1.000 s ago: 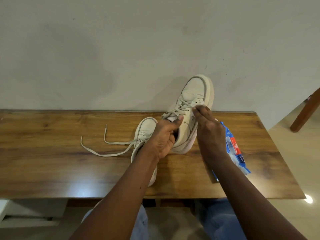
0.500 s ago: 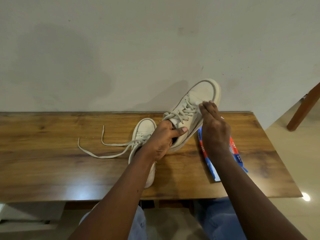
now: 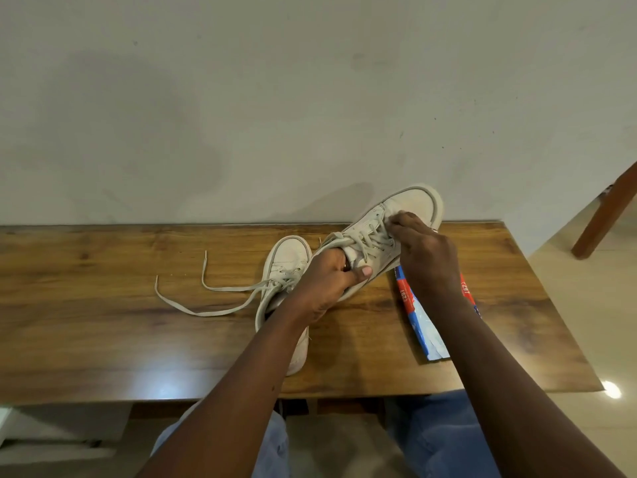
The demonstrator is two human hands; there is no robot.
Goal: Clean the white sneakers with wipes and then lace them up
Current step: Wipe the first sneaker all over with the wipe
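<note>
- The left hand (image 3: 327, 281) is clenched around the collar of an off-white low-top sneaker (image 3: 403, 210). The thumb lies across the sneaker's side, and the toe is tipped up and away towards the wall.
- The right hand (image 3: 427, 260) has its fingers curled down onto that sneaker's crossed laces (image 3: 365, 241) near the toe. From here I cannot tell whether it pinches a lace, a wipe or nothing.
- Just left of the raised sneaker, a second off-white sneaker (image 3: 289, 253) lies flat on the brown wood-grain surface (image 3: 103, 339), partly under the left forearm.
- Its long loose pale shoelaces (image 3: 206, 307) trail leftward.
- A flat blue, red and white wipes pack (image 3: 418, 326) lies under the right wrist.
- A brown wooden furniture leg (image 3: 606, 215) stands on the floor, far right.
</note>
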